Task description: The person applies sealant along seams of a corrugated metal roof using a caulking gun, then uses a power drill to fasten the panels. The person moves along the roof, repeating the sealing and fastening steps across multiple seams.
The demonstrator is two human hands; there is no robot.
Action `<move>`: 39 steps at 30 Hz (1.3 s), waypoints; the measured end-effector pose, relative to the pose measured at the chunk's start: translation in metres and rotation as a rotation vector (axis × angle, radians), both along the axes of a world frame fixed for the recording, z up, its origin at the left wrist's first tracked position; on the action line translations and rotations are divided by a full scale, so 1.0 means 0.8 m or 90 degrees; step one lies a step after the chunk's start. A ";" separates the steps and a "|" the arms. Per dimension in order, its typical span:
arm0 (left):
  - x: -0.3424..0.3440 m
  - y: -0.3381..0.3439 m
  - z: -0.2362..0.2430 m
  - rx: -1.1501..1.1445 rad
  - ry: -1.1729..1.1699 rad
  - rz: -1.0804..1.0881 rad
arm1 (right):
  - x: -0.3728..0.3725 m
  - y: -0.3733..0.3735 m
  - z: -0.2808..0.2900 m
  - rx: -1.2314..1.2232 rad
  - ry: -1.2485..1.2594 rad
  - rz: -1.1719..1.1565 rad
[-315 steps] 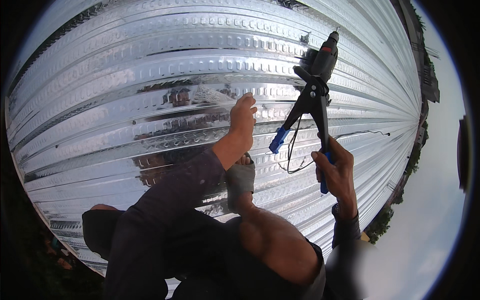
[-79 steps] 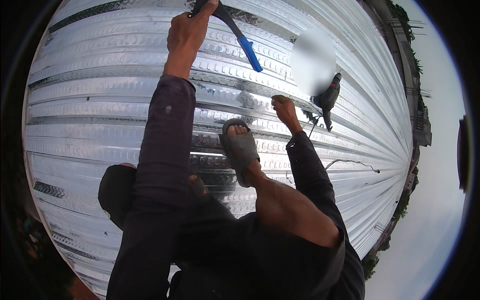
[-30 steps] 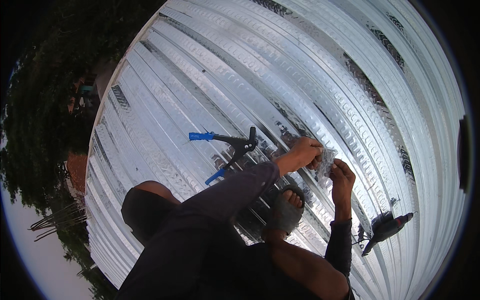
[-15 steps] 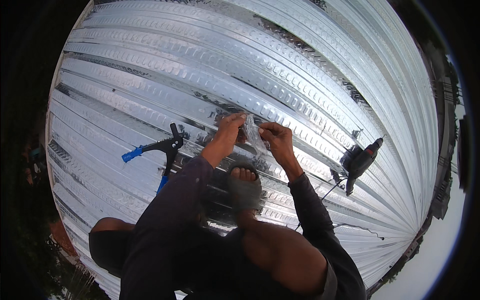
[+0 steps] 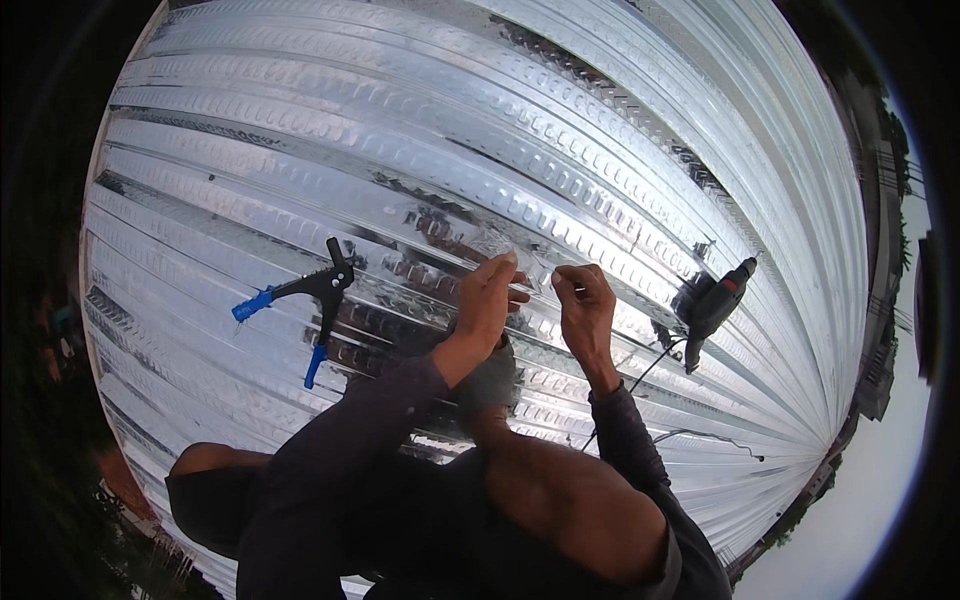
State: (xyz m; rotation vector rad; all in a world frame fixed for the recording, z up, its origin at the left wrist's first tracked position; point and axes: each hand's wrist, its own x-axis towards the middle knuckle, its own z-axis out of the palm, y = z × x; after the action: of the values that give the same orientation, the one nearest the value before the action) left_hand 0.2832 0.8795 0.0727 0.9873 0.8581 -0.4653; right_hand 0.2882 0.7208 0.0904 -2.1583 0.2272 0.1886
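Observation:
My left hand [image 5: 488,300] and my right hand [image 5: 585,305] are raised close together over a shiny corrugated metal roof sheet [image 5: 420,130]. Between their fingertips they pinch a small clear plastic bag [image 5: 520,262]; I cannot make out what is in it. A hand riveter [image 5: 312,292], black with blue grips, lies on the sheet to the left of my left hand, untouched. A dark power drill [image 5: 712,305] lies on the sheet to the right of my right hand. My sandalled foot [image 5: 488,378] rests on the sheet below my hands.
The drill's thin black cord [image 5: 640,375] trails down across the ribs towards my right sleeve. The sheet's edge curves round the left and lower right, with trees and ground beyond on the left and buildings and sky on the right. My bent knees fill the lower middle.
My left hand set the riveter down on the sheet and joined my right hand on the clear bag. In the last half second both hands stay together, and my view shifts slightly.

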 end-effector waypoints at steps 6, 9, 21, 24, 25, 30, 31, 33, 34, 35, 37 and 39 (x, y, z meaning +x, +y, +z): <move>-0.032 -0.049 -0.023 -0.168 0.042 -0.029 | -0.064 -0.009 -0.004 0.003 0.041 0.063; -0.068 -0.011 -0.100 -0.480 -0.106 0.043 | -0.041 -0.096 0.007 -0.133 -0.006 -0.087; 0.034 0.025 -0.028 -0.287 -0.047 -0.043 | -0.085 -0.393 -0.049 -0.560 0.172 -0.294; 0.032 0.023 -0.029 -0.316 -0.033 0.020 | -0.104 -0.403 -0.075 -0.417 0.071 -0.286; 0.027 0.024 -0.035 -0.341 -0.033 0.036 | -0.100 -0.419 -0.076 -0.518 0.170 -0.311; -0.011 0.037 -0.050 -0.373 -0.020 0.051 | -0.083 -0.420 -0.084 -0.524 0.081 -0.297; -0.011 0.040 -0.043 -0.349 0.007 0.054 | -0.083 -0.412 -0.085 -0.549 0.084 -0.301; -0.007 0.043 -0.036 -0.324 0.030 0.058 | -0.076 -0.395 -0.075 -0.603 0.128 -0.319; -0.008 0.043 -0.042 -0.319 0.004 0.054 | -0.078 -0.398 -0.069 -0.637 0.117 -0.312; -0.012 0.041 -0.051 -0.314 -0.014 0.051 | -0.084 -0.404 -0.062 -0.674 0.109 -0.304; -0.008 0.044 -0.042 -0.247 0.009 0.064 | -0.080 -0.388 -0.042 -0.731 0.157 -0.273; -0.008 0.048 -0.049 -0.238 -0.006 0.041 | -0.065 -0.376 -0.015 -0.784 0.160 -0.230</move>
State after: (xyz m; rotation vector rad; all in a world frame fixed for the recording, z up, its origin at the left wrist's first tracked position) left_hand 0.2767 0.9181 0.0333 0.6170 0.7574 -0.5421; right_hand 0.2361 0.4204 0.0783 -3.2258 1.0964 0.1126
